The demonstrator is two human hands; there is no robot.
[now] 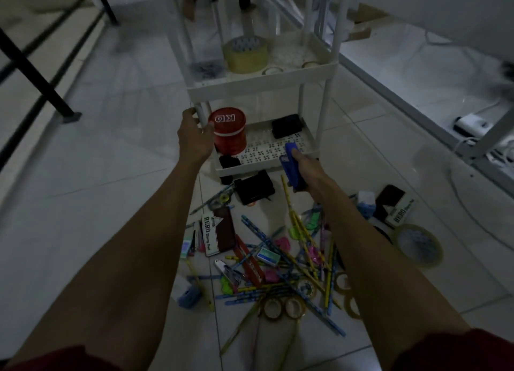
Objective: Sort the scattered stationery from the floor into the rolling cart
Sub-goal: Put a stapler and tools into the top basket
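right hand (308, 173) holds blue stapler (292, 164) over cart (261, 88) bottom tray; left hand (193, 137) grips its post beside red tub (229, 134).

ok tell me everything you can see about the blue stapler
The blue stapler looks like glossy plastic, long-bodied with a rounded nose, and appears closed. The right hand grips its rear half with a fingertip lying on top, so the back end is hidden. It is tilted, with the nose pointing away over the front rim of the cart's bottom shelf, above the perforated tray. Whether it touches the shelf cannot be told.
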